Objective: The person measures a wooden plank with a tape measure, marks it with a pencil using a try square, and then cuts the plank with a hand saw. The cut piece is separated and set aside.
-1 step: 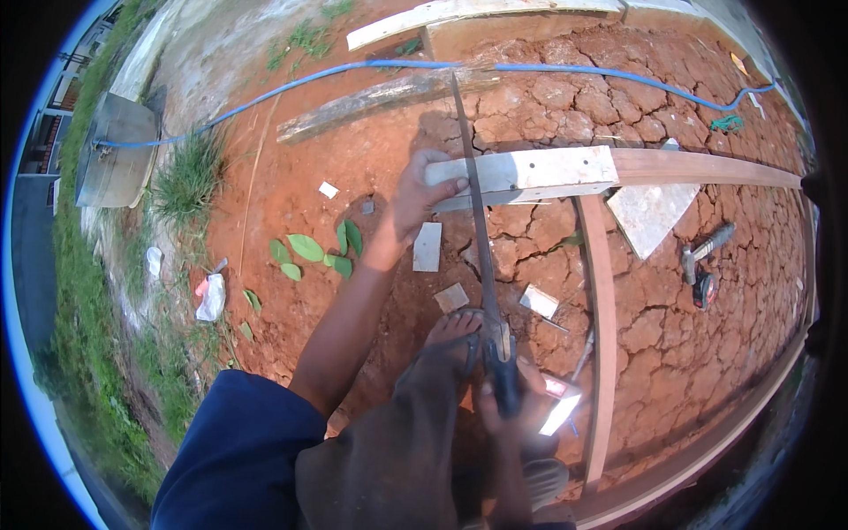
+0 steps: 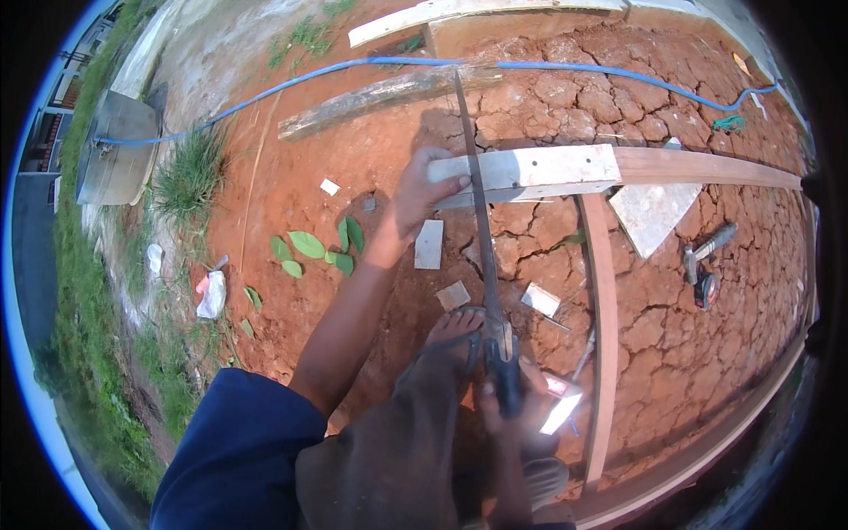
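Observation:
My right hand (image 2: 514, 402) is closed around the dark handle of a handsaw (image 2: 486, 238). The saw's long blade points away from me and lies across a pale, whitish block (image 2: 539, 170) near its left end. My left hand (image 2: 417, 196) grips that left end, thumb on the near face, a short way left of the blade. The block has several dark holes and sits at the end of a reddish wooden beam (image 2: 698, 166). My sandalled foot (image 2: 458, 327) is below, close to the saw handle.
A wooden crosspiece (image 2: 603, 344) runs toward me from the beam. A hammer (image 2: 709, 252) and a tape measure (image 2: 705, 290) lie on cracked red soil at right. Beyond are a blue hose (image 2: 309, 78) and an old plank (image 2: 371, 103). Leaves (image 2: 305, 246) and small offcuts (image 2: 428, 245) lie about.

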A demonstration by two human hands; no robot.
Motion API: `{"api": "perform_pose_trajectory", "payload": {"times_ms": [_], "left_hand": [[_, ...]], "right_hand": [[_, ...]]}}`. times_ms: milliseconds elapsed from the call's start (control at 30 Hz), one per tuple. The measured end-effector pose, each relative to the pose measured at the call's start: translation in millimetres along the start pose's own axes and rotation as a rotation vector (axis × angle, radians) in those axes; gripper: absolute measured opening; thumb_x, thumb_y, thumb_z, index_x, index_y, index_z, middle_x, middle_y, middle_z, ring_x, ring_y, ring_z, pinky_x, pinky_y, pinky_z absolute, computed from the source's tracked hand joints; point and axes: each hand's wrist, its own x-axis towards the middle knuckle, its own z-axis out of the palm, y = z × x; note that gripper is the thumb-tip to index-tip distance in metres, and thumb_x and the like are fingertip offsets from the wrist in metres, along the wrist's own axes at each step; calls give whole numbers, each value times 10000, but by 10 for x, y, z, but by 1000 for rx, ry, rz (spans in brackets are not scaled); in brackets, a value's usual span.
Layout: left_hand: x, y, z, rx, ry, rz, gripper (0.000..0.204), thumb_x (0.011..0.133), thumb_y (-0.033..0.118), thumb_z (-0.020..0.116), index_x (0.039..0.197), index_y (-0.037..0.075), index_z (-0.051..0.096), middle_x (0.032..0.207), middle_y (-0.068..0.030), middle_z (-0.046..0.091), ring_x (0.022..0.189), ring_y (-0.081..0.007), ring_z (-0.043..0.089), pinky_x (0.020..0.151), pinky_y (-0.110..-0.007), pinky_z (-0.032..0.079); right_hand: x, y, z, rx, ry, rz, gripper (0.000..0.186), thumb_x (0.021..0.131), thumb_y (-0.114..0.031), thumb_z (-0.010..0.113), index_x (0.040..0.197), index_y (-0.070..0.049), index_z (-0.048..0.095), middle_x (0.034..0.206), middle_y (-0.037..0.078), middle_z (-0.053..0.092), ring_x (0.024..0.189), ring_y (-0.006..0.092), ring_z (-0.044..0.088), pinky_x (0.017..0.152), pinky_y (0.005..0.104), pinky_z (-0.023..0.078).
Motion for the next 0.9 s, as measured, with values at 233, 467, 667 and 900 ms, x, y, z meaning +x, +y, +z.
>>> {"api": "perform_pose_trajectory", "payload": {"times_ms": [233,467,667,900], "left_hand": [[-6,-13,-14,22,-2,21,491,880,77,819,1266,17,522,1077,-79,651,981,-147,645,845,-283,524],[-7,-4,-4,15,-8,-8,488,892,113,819,1265,25,516,1065,-54,643,973,-138,639,830,-285,526],[-4,-8,2,26,14,-22,487,888,109,822,1262,31,518,1068,-59,644,976,-145,641,829,-292,527],[6,-21,-22,57,22,9,522,834,158,878,1223,58,546,1061,-40,640,979,-148,618,848,-303,500]], "right_hand": [[-61,33,-6,99,3,55,573,854,-75,733,1350,8,460,927,145,632,694,164,620,645,306,511],[-7,33,-32,89,-12,38,566,830,-50,734,1327,3,467,886,145,639,681,164,621,631,301,508],[-36,74,-74,24,-19,-5,580,824,-65,739,1329,14,468,898,140,651,679,162,631,629,297,512],[-147,182,-44,-22,-4,21,630,803,-90,759,1355,20,476,878,114,627,662,156,616,623,303,508]]}}
